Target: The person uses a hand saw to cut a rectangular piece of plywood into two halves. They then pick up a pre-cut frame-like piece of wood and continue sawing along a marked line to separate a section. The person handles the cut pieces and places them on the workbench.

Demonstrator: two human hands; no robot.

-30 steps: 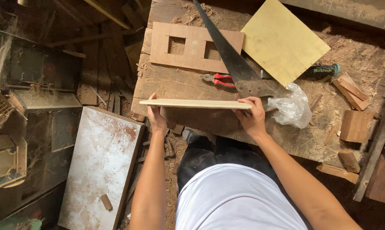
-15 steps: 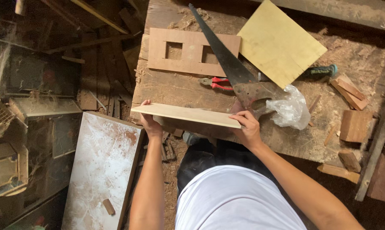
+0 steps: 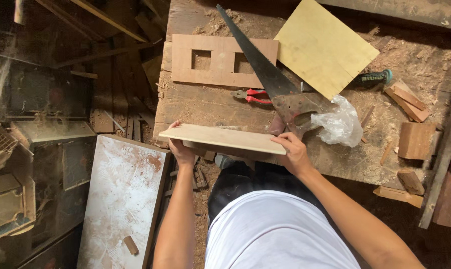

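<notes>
You've got a thin pale board [image 3: 223, 139] held up flat between both hands, just above the near edge of the worktop [image 3: 205, 107], and it sits a little tilted, with the 3 o'clock end lower. Your left hand [image 3: 179, 149] is closed around the board's 9 o'clock end, fingers curled over the edge and the thumb side tucked under. Your right hand [image 3: 294, 153] grips the 3 o'clock end the same way, fingers wrapped over the top face near the corner. So both hands are closed snug on the board, nothing else in them.

Straight up at 12 o'clock from the board there's a brown panel with two rectangular cutouts [image 3: 220, 61] lying flat on the worktop. A hand saw [image 3: 265, 74] lies diagonally across it, blade tip toward 11 o'clock and its rusty handle [image 3: 297, 110] ending just beside your right hand at about 1 o'clock. Red-handled pliers [image 3: 250, 95] sit touching the saw blade, between the cutout panel and your board. At 2 o'clock there's a crumpled clear plastic bag [image 3: 339, 124] right against the saw handle, and beyond that a yellowish square sheet [image 3: 325, 47] lying partly over the blade. Further out toward 3 o'clock it's sawdust and a scatter of wood offcuts [image 3: 415, 139]. Down at 8 o'clock, off the worktop, a white-stained slab [image 3: 120, 194] lies on the floor beside your left forearm.
</notes>
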